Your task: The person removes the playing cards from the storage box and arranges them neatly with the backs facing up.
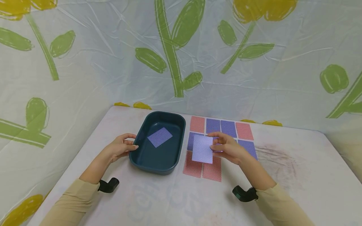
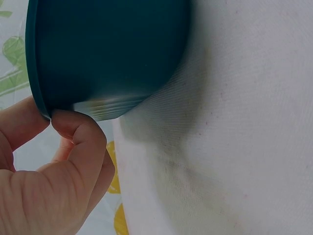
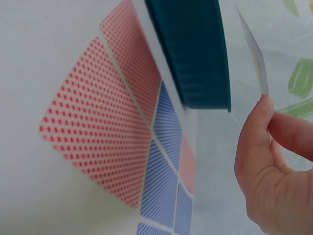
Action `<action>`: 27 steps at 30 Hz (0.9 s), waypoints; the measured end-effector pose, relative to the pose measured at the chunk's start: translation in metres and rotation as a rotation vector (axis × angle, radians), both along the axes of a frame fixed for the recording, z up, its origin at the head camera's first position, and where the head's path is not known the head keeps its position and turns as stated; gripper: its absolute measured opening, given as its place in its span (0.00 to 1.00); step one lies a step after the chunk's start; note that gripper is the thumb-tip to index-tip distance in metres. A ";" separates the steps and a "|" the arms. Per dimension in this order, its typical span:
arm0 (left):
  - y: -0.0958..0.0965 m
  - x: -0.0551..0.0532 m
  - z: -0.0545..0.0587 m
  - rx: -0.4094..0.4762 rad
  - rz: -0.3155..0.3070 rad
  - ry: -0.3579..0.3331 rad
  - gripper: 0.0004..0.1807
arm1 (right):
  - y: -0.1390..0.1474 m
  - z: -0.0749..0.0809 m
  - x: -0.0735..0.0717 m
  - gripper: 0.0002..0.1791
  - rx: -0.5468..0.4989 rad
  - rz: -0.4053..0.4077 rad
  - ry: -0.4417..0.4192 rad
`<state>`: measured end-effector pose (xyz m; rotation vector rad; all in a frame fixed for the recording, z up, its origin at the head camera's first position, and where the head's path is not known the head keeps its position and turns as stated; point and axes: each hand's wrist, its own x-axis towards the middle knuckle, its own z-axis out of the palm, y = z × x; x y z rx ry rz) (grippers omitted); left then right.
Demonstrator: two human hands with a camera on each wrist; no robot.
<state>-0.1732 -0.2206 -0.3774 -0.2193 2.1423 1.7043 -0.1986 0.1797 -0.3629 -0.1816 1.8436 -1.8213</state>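
In the head view a dark teal tray [image 1: 154, 164] stands on the table, with a blue-patterned playing card [image 1: 160, 137] lying askew on its floor. My left hand [image 1: 120, 147] grips the tray's left rim; in the left wrist view that hand [image 2: 63, 161] pinches the edge between thumb and fingers. My right hand [image 1: 226, 147] pinches another blue-backed playing card [image 1: 202, 149] by its right edge, raised above the laid-out cards. Seen from the right wrist, this held card [image 3: 255, 54] is nearly edge-on above the right hand [image 3: 274, 171].
Right of the tray lie rows of face-down cards, red ones [image 1: 197, 124] and blue ones [image 1: 228, 128], partly covered by the right hand and its card. A white cloth covers the table [image 1: 158, 201]. Behind hangs a flower-printed sheet [image 1: 113, 62].
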 end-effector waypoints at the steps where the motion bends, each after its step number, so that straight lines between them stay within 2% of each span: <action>1: 0.000 0.000 0.000 0.000 0.001 0.000 0.30 | 0.003 0.000 0.001 0.28 0.000 -0.001 0.002; 9: 0.001 -0.002 0.002 -0.016 -0.001 0.003 0.29 | 0.026 0.001 0.010 0.23 0.022 0.003 0.011; 15: 0.002 -0.002 0.001 -0.018 0.003 0.001 0.29 | 0.044 0.000 0.017 0.26 0.084 0.007 0.031; 20: 0.002 -0.001 0.000 -0.023 0.004 -0.004 0.29 | 0.058 -0.007 0.022 0.26 0.139 -0.004 0.025; 27: 0.002 0.001 0.001 -0.015 0.005 -0.004 0.29 | 0.079 -0.022 0.031 0.22 0.129 0.007 -0.021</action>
